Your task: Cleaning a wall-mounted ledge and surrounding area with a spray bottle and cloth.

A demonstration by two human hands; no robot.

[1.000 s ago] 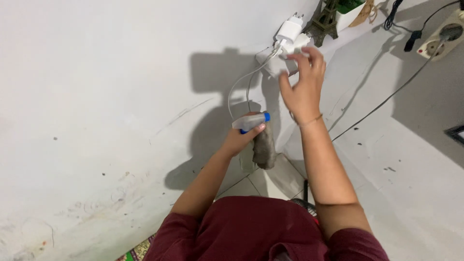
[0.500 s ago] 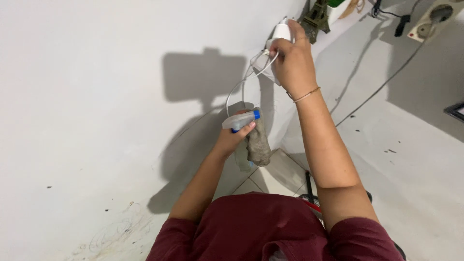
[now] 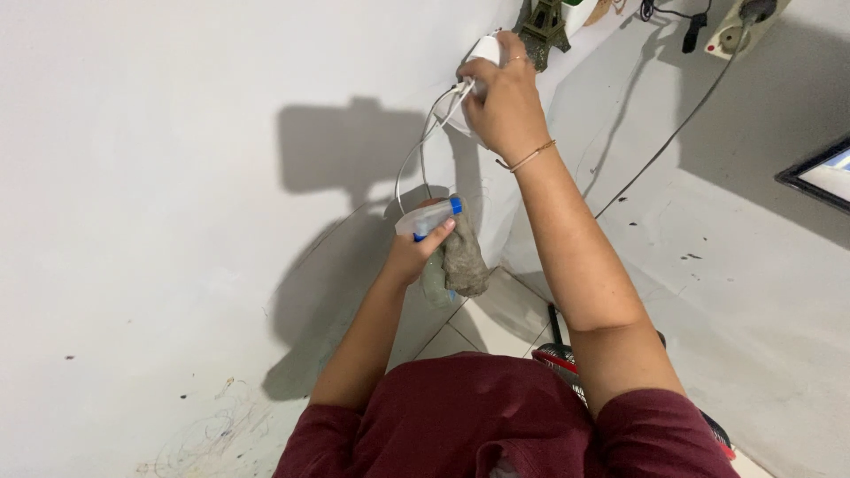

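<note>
No labels to see here, just a clear spray bottle [image 3: 427, 221] with a blue nozzle and a grey rag [image 3: 462, 261], both squeezed in the left hand [image 3: 414, 252] grip. Right hand [image 3: 500, 102] grip is closed around the white charger [image 3: 482, 49] up at the wall [image 3: 177, 177], white cable [image 3: 416, 159] dangling. Scuffed white walls, tiled floor [image 3: 496, 319] below

At top centre, the right hand [image 3: 503, 104] hides most of the white charger [image 3: 485, 46]; the tower model [image 3: 542, 26] is cut off.
</note>
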